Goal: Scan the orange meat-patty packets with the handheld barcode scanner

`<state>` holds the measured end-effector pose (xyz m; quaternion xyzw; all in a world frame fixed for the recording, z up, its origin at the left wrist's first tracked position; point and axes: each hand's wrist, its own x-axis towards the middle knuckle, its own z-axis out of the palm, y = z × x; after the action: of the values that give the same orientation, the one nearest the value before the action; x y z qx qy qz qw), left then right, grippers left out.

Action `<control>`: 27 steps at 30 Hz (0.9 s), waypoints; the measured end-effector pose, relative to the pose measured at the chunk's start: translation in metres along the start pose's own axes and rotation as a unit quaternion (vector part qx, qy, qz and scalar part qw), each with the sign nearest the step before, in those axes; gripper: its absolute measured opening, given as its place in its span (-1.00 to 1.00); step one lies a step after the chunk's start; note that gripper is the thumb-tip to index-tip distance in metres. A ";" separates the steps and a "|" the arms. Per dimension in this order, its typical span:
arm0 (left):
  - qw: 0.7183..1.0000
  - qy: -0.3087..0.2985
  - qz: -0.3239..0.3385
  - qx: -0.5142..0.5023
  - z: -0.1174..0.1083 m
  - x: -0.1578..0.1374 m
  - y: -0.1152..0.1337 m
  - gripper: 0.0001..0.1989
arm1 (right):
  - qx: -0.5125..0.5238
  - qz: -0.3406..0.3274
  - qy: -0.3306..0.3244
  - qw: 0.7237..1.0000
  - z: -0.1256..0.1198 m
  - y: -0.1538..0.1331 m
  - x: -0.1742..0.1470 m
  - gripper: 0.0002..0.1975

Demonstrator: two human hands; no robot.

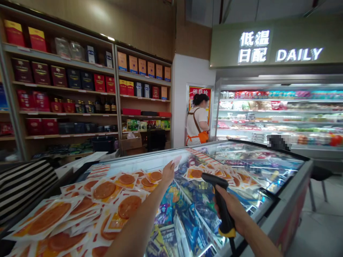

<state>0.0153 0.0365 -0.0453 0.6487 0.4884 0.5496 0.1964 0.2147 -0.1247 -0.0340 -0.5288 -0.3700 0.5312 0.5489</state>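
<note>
My right hand (235,207) is wrapped round the grip of a black and yellow barcode scanner (222,203), its head tilted toward the left and its cord hanging below. My left arm reaches forward, and the left hand (168,171) pinches a thin pale pinkish packet (177,161), blurred and partly hidden by the fingers. Clear packets with round orange-brown meat slices (104,191) lie heaped on the left side of the chest freezer. Beyond the scanner is a smaller spread of the same packets (197,173) on the glass.
Through the freezer (284,210) glass show colourful bagged goods (190,214). A black and white striped cloth (25,185) lies at left. Shelves of boxes (59,76) line the back wall. A person in an orange apron (198,123) stands beyond the freezer, near a lit refrigerated display (281,112). A dark stool (320,175) stands at right.
</note>
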 end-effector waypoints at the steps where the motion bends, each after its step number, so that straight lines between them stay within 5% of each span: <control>1: 1.000 -0.008 0.013 0.013 0.007 0.000 0.001 -0.68 | 0.003 -0.001 0.007 1.000 -0.005 -0.001 0.002 -0.66; 10: 0.976 -0.130 0.096 0.144 0.083 -0.022 0.014 -0.65 | 0.007 0.007 0.071 0.997 -0.047 -0.007 0.010 -0.66; 16: 0.948 -0.212 0.098 0.217 0.100 -0.033 0.023 -0.57 | 0.019 0.011 0.083 0.996 -0.060 -0.001 0.014 -0.66; 21: 0.927 -0.213 0.058 0.302 0.070 -0.025 0.019 -0.41 | 0.008 0.008 0.078 0.997 -0.055 0.000 0.010 -0.65; 27: 0.890 -0.136 -0.039 0.433 -0.021 -0.016 -0.005 -0.39 | -0.006 0.012 0.045 0.999 -0.035 0.004 0.004 -0.65</control>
<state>-0.0046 0.0195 -0.0506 0.7179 0.6716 0.1823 -0.0180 0.2483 -0.1273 -0.0439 -0.5599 -0.3420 0.5112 0.5552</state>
